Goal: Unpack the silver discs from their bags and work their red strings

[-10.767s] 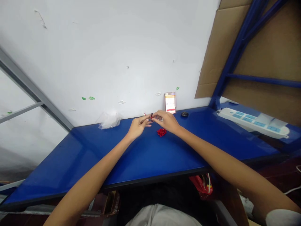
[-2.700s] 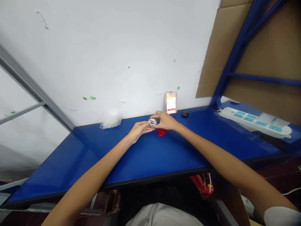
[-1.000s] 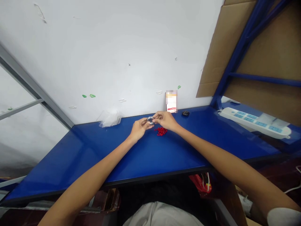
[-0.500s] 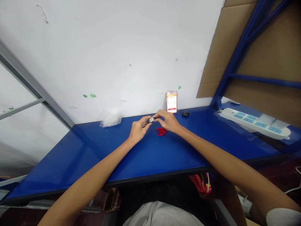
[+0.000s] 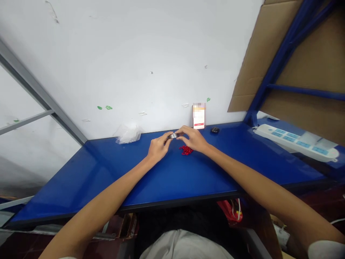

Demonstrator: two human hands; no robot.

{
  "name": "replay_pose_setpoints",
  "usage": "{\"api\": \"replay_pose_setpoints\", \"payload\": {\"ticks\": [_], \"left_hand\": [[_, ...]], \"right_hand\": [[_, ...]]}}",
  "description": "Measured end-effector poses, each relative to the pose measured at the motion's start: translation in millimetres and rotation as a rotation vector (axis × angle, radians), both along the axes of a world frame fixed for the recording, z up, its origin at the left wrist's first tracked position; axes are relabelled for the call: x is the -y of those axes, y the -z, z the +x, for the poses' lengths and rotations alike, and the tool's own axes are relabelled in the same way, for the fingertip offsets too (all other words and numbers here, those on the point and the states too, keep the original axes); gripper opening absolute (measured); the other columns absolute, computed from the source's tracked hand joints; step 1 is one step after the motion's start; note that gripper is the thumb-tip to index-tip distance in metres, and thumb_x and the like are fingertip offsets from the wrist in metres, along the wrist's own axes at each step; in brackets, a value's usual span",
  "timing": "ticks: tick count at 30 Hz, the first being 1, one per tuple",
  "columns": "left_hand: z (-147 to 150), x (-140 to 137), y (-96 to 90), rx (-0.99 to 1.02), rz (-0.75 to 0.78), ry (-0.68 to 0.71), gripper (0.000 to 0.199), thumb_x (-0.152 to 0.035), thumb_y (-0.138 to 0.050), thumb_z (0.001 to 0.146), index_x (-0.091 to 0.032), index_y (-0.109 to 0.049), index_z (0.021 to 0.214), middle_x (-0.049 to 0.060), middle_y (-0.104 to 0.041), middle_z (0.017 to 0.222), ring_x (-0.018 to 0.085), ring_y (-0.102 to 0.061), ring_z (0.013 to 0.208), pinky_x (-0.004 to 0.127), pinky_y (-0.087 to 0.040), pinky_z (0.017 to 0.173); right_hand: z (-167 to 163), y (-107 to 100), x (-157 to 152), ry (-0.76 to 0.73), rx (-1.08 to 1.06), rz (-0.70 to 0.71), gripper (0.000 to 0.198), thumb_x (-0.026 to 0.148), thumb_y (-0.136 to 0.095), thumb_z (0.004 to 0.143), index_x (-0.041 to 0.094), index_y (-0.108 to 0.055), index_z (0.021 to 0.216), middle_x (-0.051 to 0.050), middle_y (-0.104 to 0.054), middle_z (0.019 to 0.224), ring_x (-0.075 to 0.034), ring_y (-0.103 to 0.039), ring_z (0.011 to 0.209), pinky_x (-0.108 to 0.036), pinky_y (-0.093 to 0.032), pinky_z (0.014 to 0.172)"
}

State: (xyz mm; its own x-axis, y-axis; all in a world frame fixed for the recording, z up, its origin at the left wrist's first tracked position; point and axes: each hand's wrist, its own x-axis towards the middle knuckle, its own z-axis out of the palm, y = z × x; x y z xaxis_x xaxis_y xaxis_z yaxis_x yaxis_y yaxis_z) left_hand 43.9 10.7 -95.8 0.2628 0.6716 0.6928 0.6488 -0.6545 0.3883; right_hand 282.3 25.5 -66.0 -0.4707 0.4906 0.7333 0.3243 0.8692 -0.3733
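My left hand (image 5: 158, 146) and my right hand (image 5: 194, 138) meet above the middle of the blue table (image 5: 172, 176). Between them is a small, flat, dark object with a shiny silver edge (image 5: 173, 135); its exact kind is too small to make out. Each hand pinches one side of it between thumb and fingers, and the fingers hide part of it. A small heap of red looped pieces (image 5: 185, 150) lies on the table just below my right hand, apart from the fingers.
Propped against the white wall is a phone (image 5: 198, 120) with a lit screen, and a small black object (image 5: 214, 130) lies right of it. At the back left is a clear plastic bag (image 5: 128, 135). On the right rests a white power strip (image 5: 296, 142) near a blue metal frame (image 5: 265, 79).
The silver-edged object has turned from a slant to nearly level, still between both hands. The whole view has shifted slightly; the red pieces stay on the table.
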Motion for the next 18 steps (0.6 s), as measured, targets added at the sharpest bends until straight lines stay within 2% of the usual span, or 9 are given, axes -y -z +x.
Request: {"api": "replay_pose_setpoints", "payload": {"ticks": [2,6,10,14,18], "left_hand": [[2.0,0.7,0.1,-0.019,0.022,-0.001,0.035,-0.032,-0.062,0.106,-0.029,-0.069,0.140,0.004,-0.083,0.115,0.024,-0.081,0.099,0.034,-0.064,0.090],[3.8,1.0,-1.4,-0.022,0.033,0.092,0.037,-0.032,-0.058,0.108,-0.026,-0.066,0.144,0.006,-0.078,0.132,0.024,-0.078,0.114,0.037,-0.063,0.101],[2.5,1.4,-5.3,-0.005,-0.029,0.127,0.037,-0.032,-0.059,0.107,-0.027,-0.067,0.143,0.006,-0.075,0.139,0.026,-0.075,0.122,0.041,-0.059,0.109],[4.1,0.4,-8.8,0.212,-0.244,0.144,0.031,-0.038,-0.068,0.101,-0.026,-0.075,0.129,0.006,-0.081,0.121,0.028,-0.078,0.113,0.041,-0.060,0.106],[14.2,1.0,-10.1,0.553,-0.603,0.285,0.035,-0.042,-0.080,0.091,-0.016,-0.076,0.114,0.011,-0.082,0.113,0.029,-0.080,0.104,0.045,-0.065,0.097]], "right_hand": [[-0.1,0.4,0.0,0.030,-0.009,0.013,0.018,0.019,-0.066,0.101,0.024,-0.072,0.117,-0.006,-0.075,0.105,-0.023,-0.072,0.094,-0.037,-0.057,0.086],[0.5,2.0,0.3,0.109,-0.003,0.039,0.012,0.019,-0.066,0.101,0.023,-0.073,0.109,-0.005,-0.076,0.102,-0.022,-0.072,0.091,-0.035,-0.055,0.081],[1.1,4.0,0.8,0.136,0.027,0.035,0.011,0.020,-0.065,0.101,0.023,-0.072,0.110,-0.005,-0.077,0.102,-0.021,-0.073,0.090,-0.034,-0.055,0.080],[-2.4,4.4,-0.8,0.079,0.027,-0.075,0.017,0.028,-0.067,0.103,0.023,-0.071,0.119,-0.007,-0.077,0.114,-0.022,-0.076,0.098,-0.035,-0.059,0.089],[-7.0,3.0,-3.3,0.089,0.018,-0.177,0.019,0.032,-0.066,0.104,0.021,-0.073,0.118,-0.009,-0.078,0.112,-0.023,-0.077,0.099,-0.038,-0.062,0.092]]}}
